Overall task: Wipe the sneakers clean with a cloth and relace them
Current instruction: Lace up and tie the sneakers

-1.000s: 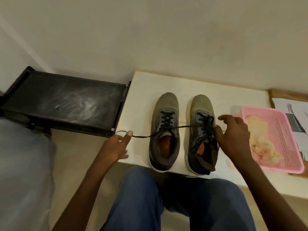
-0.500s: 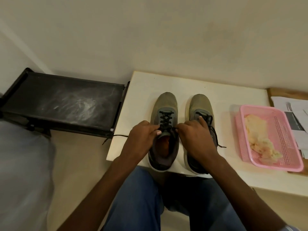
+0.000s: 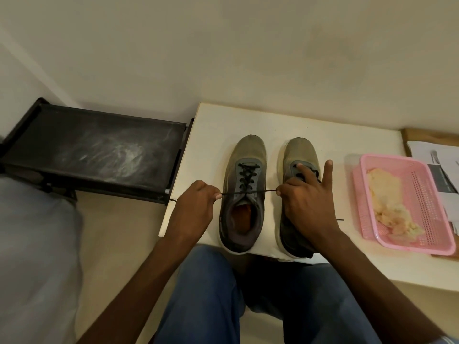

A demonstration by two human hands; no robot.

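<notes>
Two olive-grey sneakers stand side by side, toes away from me, on a white table [image 3: 285, 122]. The left sneaker [image 3: 244, 194] has a black lace [image 3: 248, 192] threaded through its eyelets. My left hand [image 3: 196, 207] pinches one end of that lace just left of the shoe. My right hand [image 3: 305, 199] pinches the other end and lies over the right sneaker [image 3: 301, 151], hiding most of its laces, with two fingers stretched out. The lace runs taut between my hands across the left shoe's tongue. A yellowish cloth [image 3: 387, 202] lies in the pink basket.
The pink plastic basket [image 3: 422, 234] sits on the table to the right of the shoes, with papers [image 3: 439, 157] behind it. A dusty black shelf [image 3: 99, 152] stands left of the table. My knees in blue jeans [image 3: 206, 294] are below the table's front edge.
One second ago my hands were spread wide with the lace stretched. They then met over the left shoe's tongue, and now they have drawn apart again, pulling the lace tight.
</notes>
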